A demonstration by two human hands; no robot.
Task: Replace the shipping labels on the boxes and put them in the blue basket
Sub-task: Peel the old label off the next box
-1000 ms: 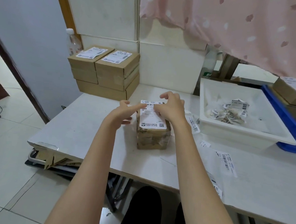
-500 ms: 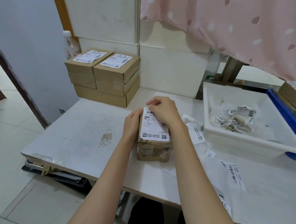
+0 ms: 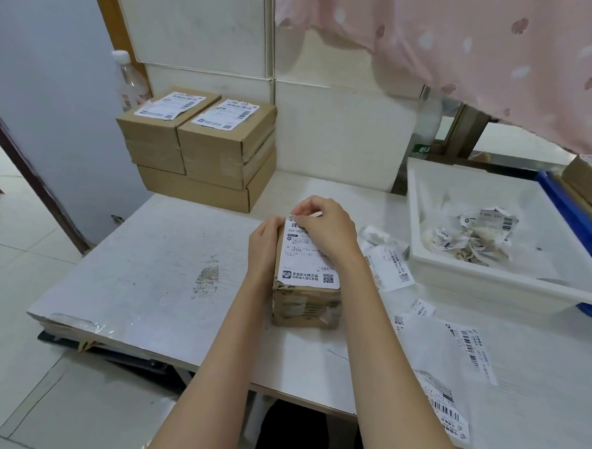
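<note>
Fingertips of the right hand (image 3: 325, 231) pinch the label's (image 3: 308, 259) twelve-o'clock corner; left hand (image 3: 264, 243) grips the box (image 3: 304, 307). Next, probably, peel it off.

A scuffed white table (image 3: 155, 272) carries a box (image 3: 305, 305), stacked boxes (image 3: 202, 150) at the back. Loose labels (image 3: 466, 350) lie beside a white tray (image 3: 490, 286).

Brown box (image 3: 305, 305) with a white label (image 3: 306, 259) printed black; white table (image 3: 141, 274); white tray (image 3: 500, 286) and blue basket (image 3: 576, 218) at its right edge; pink curtain (image 3: 468, 51) with darker petal spots
</note>
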